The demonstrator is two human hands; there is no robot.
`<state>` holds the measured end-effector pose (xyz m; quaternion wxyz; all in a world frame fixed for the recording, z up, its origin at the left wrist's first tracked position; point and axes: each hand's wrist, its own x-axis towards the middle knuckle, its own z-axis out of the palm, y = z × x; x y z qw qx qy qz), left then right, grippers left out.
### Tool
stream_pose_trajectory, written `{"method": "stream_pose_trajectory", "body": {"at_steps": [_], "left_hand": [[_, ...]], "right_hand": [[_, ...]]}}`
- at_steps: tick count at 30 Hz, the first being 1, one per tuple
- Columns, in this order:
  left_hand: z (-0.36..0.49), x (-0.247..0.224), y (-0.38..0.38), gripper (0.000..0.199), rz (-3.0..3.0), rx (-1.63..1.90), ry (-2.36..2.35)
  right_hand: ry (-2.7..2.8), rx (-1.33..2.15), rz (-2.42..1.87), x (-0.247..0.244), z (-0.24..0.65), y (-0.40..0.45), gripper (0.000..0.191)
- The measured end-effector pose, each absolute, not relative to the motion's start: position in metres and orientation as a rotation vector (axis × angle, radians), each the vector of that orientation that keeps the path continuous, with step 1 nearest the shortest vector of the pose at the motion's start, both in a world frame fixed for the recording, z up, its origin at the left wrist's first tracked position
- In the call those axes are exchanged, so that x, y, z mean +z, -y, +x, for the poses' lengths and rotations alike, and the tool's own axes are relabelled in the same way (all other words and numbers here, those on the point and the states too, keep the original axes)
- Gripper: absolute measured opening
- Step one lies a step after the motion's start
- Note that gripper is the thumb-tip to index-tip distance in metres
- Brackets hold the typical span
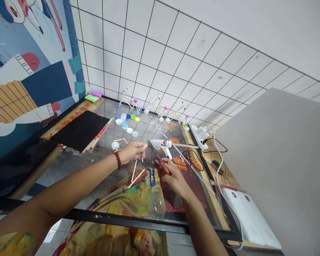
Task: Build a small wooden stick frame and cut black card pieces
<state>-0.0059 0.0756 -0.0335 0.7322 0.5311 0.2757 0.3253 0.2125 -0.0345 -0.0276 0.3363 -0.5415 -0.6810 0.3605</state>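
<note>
My left hand [133,151] pinches a thin pale wooden stick [146,145] over the glossy table. My right hand [174,179] grips red-handled pliers [155,153], their metal jaws up against the stick's end; whether they bite into it is too small to tell. Below and between the hands lie blue thread snips [152,177] and loose wooden sticks [137,178]. Just beyond the pliers rests a white glue gun [157,142]. Left of my left hand, sticks stand near a white round piece [115,145].
Stick models with caps as wheels [154,108] line the wall side. Coloured bottle caps [124,124] lie in front of them. A black sheet [81,130] covers part of the left. Glue sticks [196,172], cables and a white power strip [198,137] occupy the right.
</note>
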Motion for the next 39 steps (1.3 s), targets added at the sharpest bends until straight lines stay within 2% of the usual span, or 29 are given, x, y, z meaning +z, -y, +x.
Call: {"method": "stream_pose_trajectory", "body": {"at_steps": [12,20,29,36,39], "left_hand": [[-0.006,-0.031,-0.075,0.022,1.152,0.672,-0.672],[-0.009,-0.028,-0.077,0.018,1.146,0.602,-0.676],[-0.013,-0.023,-0.077,0.02,1.154,0.53,-0.648],[-0.012,-0.027,-0.077,0.022,1.187,0.558,-0.644],[-0.011,-0.029,-0.076,0.025,1.21,0.585,-0.643]], "right_hand": [[1.872,0.856,-1.435,-0.029,0.214,0.035,0.059],[1.847,0.947,-1.443,-0.022,0.217,0.035,0.059],[1.862,1.007,-1.428,-0.017,0.224,0.034,0.057],[1.842,0.931,-1.451,-0.027,0.226,0.034,0.044],[1.714,0.91,-1.475,-0.033,0.226,0.034,0.045]]}}
